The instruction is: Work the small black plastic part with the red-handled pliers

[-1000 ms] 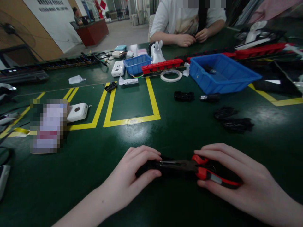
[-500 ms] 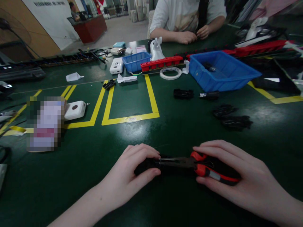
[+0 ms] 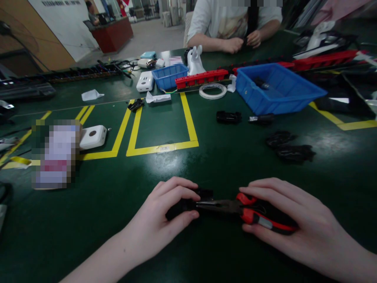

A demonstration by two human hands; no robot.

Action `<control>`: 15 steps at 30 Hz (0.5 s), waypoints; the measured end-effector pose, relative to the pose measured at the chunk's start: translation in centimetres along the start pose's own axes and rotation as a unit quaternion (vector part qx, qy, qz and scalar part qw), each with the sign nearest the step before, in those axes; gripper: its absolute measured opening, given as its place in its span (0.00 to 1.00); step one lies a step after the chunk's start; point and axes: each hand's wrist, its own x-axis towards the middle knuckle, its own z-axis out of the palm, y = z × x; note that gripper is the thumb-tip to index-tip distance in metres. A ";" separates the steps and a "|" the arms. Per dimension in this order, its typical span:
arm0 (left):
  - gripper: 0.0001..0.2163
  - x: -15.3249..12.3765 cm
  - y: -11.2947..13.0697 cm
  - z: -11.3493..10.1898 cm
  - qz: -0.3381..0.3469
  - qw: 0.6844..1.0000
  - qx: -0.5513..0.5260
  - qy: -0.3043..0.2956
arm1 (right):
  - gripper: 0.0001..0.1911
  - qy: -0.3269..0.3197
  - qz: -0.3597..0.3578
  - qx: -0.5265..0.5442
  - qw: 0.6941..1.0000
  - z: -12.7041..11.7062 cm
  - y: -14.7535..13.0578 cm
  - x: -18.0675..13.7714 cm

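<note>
My right hand (image 3: 291, 214) is closed around the red and black handles of a pair of needle-nose pliers (image 3: 225, 206). The long jaws point left and reach a black plastic part (image 3: 204, 193). Fingers and thumb of my left hand (image 3: 171, 212) grip this part, and they hide most of it. Whether the jaw tips are inside the part or just against it, I cannot tell. Farther off on the green table lie two black cylindrical pieces (image 3: 229, 117) (image 3: 261, 119), one with a silver end. Dark crumpled-looking black pieces (image 3: 294, 152) lie beyond my right hand.
A large blue bin (image 3: 277, 103) holding dark parts stands at the back right. A smaller blue bin (image 3: 169, 78), a roll of tape (image 3: 212, 91) and red strips (image 3: 202, 79) are nearby. A white device (image 3: 93, 136) lies at left. Across the table sits a person (image 3: 232, 27).
The plier jaws have dipped slightly, and more of the black part shows above them. My right hand has shifted a little downward; both hands keep their grips.
</note>
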 end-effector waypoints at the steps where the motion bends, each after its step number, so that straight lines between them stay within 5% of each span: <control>1: 0.09 0.0 0.0 0.0 0.000 1.000 0.001 0.000 | 0.21 -0.001 -0.002 -0.002 1.000 0.0 0.0 -0.1; 15: 0.09 0.1 -0.3 0.1 0.001 1.000 0.009 -0.002 | 0.21 0.033 0.007 0.000 0.999 0.2 0.0 -0.1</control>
